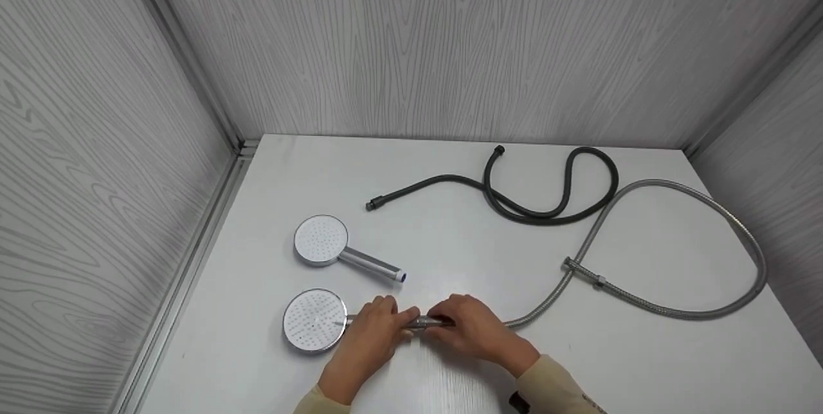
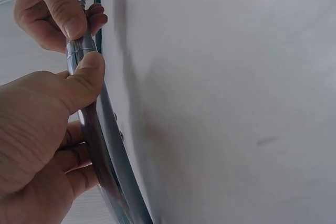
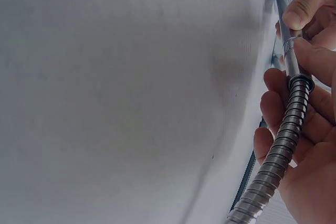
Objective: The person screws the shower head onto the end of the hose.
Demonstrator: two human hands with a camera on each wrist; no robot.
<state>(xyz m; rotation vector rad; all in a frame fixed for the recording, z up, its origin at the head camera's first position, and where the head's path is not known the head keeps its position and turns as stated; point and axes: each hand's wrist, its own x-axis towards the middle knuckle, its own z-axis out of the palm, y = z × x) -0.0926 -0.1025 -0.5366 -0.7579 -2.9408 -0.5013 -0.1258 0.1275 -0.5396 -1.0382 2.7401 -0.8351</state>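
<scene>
Shower head and steel hose, meeting between left hand and right hand.
Left is gripping the handle, right pinching the connector; keeping both aligned while turning should suit best. Second shower head is lying beyond the left hand.
</scene>
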